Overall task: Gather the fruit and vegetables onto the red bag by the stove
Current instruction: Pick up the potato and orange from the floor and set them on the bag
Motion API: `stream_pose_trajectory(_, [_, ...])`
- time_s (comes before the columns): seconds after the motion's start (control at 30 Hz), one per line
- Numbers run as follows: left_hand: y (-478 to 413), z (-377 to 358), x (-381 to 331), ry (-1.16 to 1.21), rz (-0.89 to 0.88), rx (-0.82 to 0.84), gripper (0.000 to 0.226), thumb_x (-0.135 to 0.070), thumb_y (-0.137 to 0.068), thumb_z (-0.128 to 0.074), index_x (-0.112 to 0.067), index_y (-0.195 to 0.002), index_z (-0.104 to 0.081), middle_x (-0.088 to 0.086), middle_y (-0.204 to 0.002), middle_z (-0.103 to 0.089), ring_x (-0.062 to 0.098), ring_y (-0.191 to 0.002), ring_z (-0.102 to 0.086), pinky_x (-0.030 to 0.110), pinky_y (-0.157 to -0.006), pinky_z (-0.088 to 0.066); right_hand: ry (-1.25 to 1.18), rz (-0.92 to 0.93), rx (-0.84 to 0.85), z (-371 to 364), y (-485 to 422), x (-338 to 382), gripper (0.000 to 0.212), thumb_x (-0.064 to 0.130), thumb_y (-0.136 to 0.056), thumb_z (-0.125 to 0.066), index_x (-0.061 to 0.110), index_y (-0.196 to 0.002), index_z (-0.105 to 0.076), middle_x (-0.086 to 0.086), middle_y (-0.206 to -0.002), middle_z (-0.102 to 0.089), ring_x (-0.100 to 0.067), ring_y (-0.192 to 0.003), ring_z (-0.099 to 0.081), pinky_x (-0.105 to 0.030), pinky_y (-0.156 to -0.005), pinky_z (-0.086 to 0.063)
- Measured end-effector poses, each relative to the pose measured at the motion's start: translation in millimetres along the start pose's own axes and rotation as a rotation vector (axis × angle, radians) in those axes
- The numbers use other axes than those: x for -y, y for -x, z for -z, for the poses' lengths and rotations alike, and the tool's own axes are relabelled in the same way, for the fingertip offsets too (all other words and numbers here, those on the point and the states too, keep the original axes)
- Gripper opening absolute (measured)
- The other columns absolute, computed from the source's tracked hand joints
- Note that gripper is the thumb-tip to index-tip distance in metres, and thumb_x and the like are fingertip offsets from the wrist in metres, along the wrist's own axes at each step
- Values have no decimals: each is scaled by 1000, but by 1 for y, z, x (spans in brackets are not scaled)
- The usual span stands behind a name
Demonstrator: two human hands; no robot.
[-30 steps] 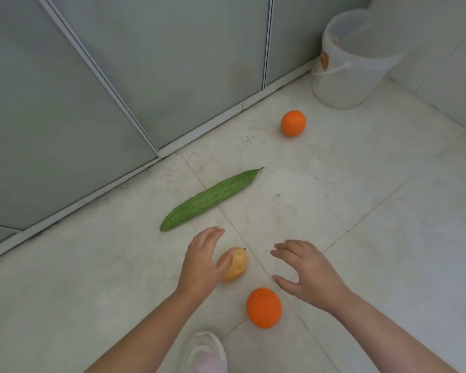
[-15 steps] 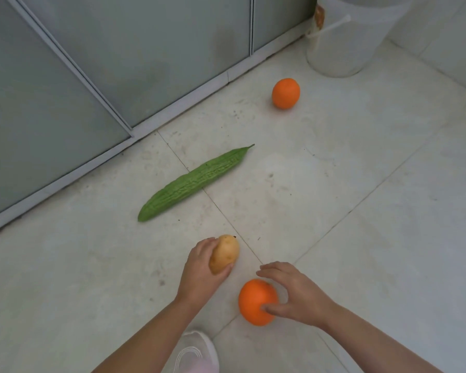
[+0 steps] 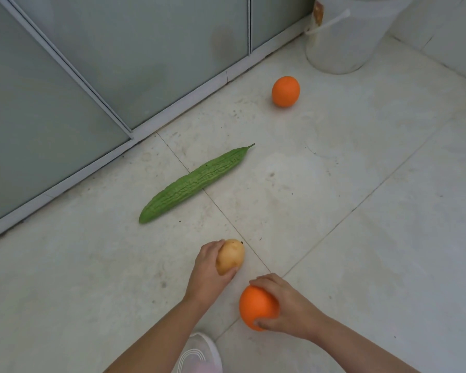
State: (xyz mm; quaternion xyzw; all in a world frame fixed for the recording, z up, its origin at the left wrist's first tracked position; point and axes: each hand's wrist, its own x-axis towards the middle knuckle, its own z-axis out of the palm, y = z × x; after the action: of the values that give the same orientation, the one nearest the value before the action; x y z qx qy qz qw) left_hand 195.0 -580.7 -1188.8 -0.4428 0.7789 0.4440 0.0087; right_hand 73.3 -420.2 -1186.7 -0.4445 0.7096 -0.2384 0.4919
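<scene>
Left grip: your left hand (image 3: 209,273) is wrapped around the potato (image 3: 230,256), fingers curled over its far side and thumb under its near end.
Right grip: your right hand (image 3: 288,308) is clamped on the near orange (image 3: 256,308), fingers over the top and thumb at its lower edge.
Held items: the potato sits at about 6 o'clock in the view, the near orange just beside it at 5 o'clock; whether either touches the floor cannot be told.
Bitter gourd: it (image 3: 194,184) lies flat near the centre, stem tip pointing to 2 o'clock, crossing a grout line, apart from both hands.
Far orange: it (image 3: 285,91) rests alone on the floor at 1 o'clock, near the bucket.
Floor: pale stone tiles (image 3: 361,184) with thin grout lines and a few dark specks.
Room: grey-green panels (image 3: 135,57) in pale frames run along the floor from 9 to 12 o'clock.
Bucket: a white bucket (image 3: 342,39) stands at 1 o'clock by the panels; you cannot see inside it.
Shoe: a white shoe (image 3: 199,354) shows at 6 o'clock between your forearms.
</scene>
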Motion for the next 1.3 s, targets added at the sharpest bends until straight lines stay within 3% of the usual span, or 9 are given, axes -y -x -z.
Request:
stream_pose_trajectory(0.17, [0,-2,-1,30,52,19,68,-27,-76,-74,-21,-134,-40,-4,-128,-39,10,-115,-43,22,-97,-38,-100,-60,-34,-4,0,-3,70,37,-68,-74,33,-129,-40,15,-122,-38,-2,-111,-42,-5,-86,-33])
stream_pose_trajectory(0.43, [2,-2,-6,66,115,-10,65,-30,-72,-77,-24,-128,-44,-6,-123,-41,8,-106,-44,17,-86,-36,-195,-112,-134,6,4,-5,62,28,-67,-76,41,-117,-42,15,-118,-41,2,-106,-44,-2,-78,-36])
stream_pose_trajectory(0.6, [15,8,-18,154,133,-107,61,-27,-70,-79,-27,-121,-46,-9,-115,-44,4,-99,-46,4,-69,-36,-251,-103,-278,29,8,-3,60,28,-62,-76,45,-111,-44,15,-118,-45,4,-108,-45,-6,-76,-40])
stream_pose_trajectory(0.73, [27,26,-38,295,114,-167,56,-26,-67,-81,-35,-111,-48,-16,-113,-47,-3,-99,-47,8,-72,-41,-311,-89,-424,50,18,11,61,15,-66,-81,41,-109,-48,17,-117,-46,9,-107,-44,-13,-78,-41])
stream_pose_trajectory(0.87, [44,54,-74,390,140,-209,55,-23,-65,-83,-36,-108,-51,-15,-114,-52,4,-102,-51,11,-70,-45,-388,-81,-526,74,45,51,59,13,-66,-81,39,-108,-51,16,-117,-46,11,-104,-44,-15,-72,-44])
stream_pose_trajectory(1.03, [71,104,-135,425,122,-212,53,-21,-64,-84,-39,-103,-52,-14,-113,-54,10,-100,-54,18,-72,-46,-471,-69,-606,100,86,120,52,33,-59,-74,49,-105,-54,25,-112,-47,6,-107,-46,-18,-72,-48])
stream_pose_trajectory(1.2, [105,157,-196,360,56,-203,53,-18,-65,-82,-37,-105,-53,-17,-113,-53,-7,-97,-50,10,-75,-44,-524,-85,-730,129,121,188,55,29,-61,-77,53,-103,-51,32,-110,-45,8,-105,-46,-26,-76,-48])
stream_pose_trajectory(1.3, [127,187,-229,366,75,-203,55,-19,-67,-81,-35,-112,-53,-15,-115,-53,-7,-99,-50,16,-80,-47,-539,-80,-783,149,140,232,50,31,-62,-76,47,-103,-53,24,-114,-45,11,-103,-46,-23,-75,-46])
